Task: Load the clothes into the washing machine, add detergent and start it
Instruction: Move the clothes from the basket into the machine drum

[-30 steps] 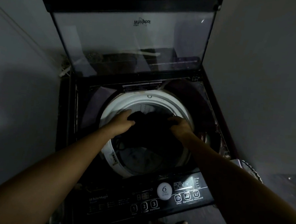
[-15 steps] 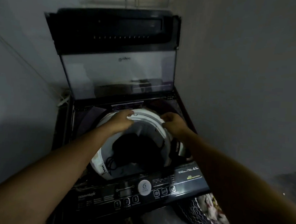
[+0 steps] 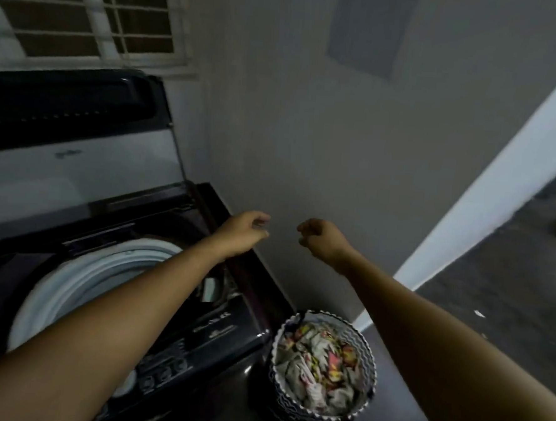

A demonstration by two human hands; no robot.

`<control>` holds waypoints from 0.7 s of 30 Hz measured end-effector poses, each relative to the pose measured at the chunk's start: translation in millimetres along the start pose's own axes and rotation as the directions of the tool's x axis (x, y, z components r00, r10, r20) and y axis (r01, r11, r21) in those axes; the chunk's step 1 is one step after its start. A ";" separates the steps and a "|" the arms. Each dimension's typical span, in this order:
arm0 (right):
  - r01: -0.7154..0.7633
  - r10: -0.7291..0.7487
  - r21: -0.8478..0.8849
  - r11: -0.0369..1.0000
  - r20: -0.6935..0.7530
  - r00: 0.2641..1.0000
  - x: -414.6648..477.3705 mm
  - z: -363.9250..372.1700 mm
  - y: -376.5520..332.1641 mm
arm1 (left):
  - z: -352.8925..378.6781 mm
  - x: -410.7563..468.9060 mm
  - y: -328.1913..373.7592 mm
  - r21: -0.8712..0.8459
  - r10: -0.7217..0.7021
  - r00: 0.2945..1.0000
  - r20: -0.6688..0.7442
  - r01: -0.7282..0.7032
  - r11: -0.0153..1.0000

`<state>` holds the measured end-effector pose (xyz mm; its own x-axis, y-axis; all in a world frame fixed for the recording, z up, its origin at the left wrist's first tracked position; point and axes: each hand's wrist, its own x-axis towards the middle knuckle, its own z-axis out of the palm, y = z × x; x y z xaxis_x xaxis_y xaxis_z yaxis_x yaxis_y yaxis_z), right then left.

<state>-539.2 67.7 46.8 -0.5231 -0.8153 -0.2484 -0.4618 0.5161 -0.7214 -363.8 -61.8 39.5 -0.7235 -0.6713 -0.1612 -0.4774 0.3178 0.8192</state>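
Hanging loosely curled, empty: left hand (image 3: 242, 232) and right hand (image 3: 322, 239), near round zigzag basket (image 3: 280, 397) of crumpled clothes (image 3: 319, 365).

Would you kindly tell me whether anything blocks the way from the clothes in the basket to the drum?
Nothing visible does. The lid stands raised, the drum mouth is open, and the clothes lie uncovered in the basket beside the washing machine.

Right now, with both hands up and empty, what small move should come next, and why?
Probably lower both hands to the basket beside the washer and grasp the patterned clothes. The left hand and right hand hold nothing, the basket looks full, and the washer's lid stands open.
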 end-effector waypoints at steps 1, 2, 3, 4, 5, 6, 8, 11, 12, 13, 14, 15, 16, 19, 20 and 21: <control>-0.019 0.019 0.003 1.000 -0.013 1.000 -4.8 -13.1 17.9 | 19.4 4.1 10.9 0.001 0.007 1.000 0.022 -0.007 1.000; -0.034 0.034 0.008 0.999 -0.023 0.999 -8.3 -22.5 34.1 | 35.4 7.0 18.4 -0.001 0.009 0.999 0.046 -0.009 1.000; -0.053 0.054 0.012 0.999 -0.031 0.998 -12.4 -32.5 53.3 | 54.9 11.3 25.7 -0.002 0.010 0.997 0.076 -0.010 1.000; -0.070 0.070 0.017 0.997 -0.037 0.997 -14.8 -40.9 73.3 | 74.3 16.6 31.3 -0.003 0.006 0.995 0.101 -0.006 1.000; -0.088 0.089 0.021 0.996 -0.041 0.995 -17.4 -47.4 93.5 | 93.9 21.6 34.8 -0.003 0.005 0.993 0.118 -0.005 1.000; -0.109 0.110 0.019 0.994 -0.040 0.993 -19.9 -51.5 114.3 | 114.9 26.6 34.8 -0.005 -0.004 0.991 0.132 0.005 1.000; -0.159 0.159 0.001 0.987 -0.020 0.987 -21.2 -53.7 157.2 | 155.2 34.3 29.5 -0.007 -0.031 0.986 0.161 0.033 0.999; -0.229 0.229 -0.022 0.973 0.028 0.973 -18.8 -44.7 222.8 | 216.6 44.3 6.5 0.011 -0.106 0.972 0.212 0.106 0.994; -0.250 0.250 -0.022 0.968 0.036 0.968 -18.9 -38.6 241.4 | 233.1 45.0 -3.8 0.018 -0.131 0.965 0.226 0.131 0.991; -0.273 0.274 -0.023 0.962 0.047 0.961 -18.4 -30.6 261.4 | 251.6 46.2 -16.5 0.030 -0.163 0.957 0.241 0.161 0.987; -0.294 0.295 -0.023 0.955 0.059 0.954 -16.3 -21.9 280.1 | 268.7 48.2 -29.6 0.040 -0.198 0.947 0.255 0.194 0.980; -0.316 0.317 -0.023 0.949 0.076 0.945 -14.9 -10.7 299.4 | 284.8 48.3 -43.5 0.045 -0.231 0.936 0.266 0.227 0.973; -0.332 0.332 -0.016 0.943 0.091 0.939 -12.8 1.5 318.3 | 299.5 48.3 -58.6 0.047 -0.263 0.925 0.276 0.260 0.964; -0.365 0.360 0.005 0.931 0.143 0.922 -4.9 40.8 369.4 | 335.2 48.6 -105.1 0.069 -0.343 0.892 0.294 0.338 0.938; -0.365 0.361 -0.009 0.931 0.159 0.919 -1.5 53.7 384.2 | 346.5 49.6 -122.0 0.082 -0.367 0.880 0.302 0.360 0.929; -0.359 0.359 -0.032 0.933 0.170 0.918 1.3 66.1 396.5 | 356.7 49.4 -138.2 0.092 -0.396 0.867 0.303 0.386 0.918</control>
<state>-675.6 253.9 -282.4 -0.5243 -0.6078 -0.5964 -0.2662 0.7823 -0.5632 -511.5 100.0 -277.9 -0.5895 -0.5050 -0.6305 -0.7636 0.0939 0.6388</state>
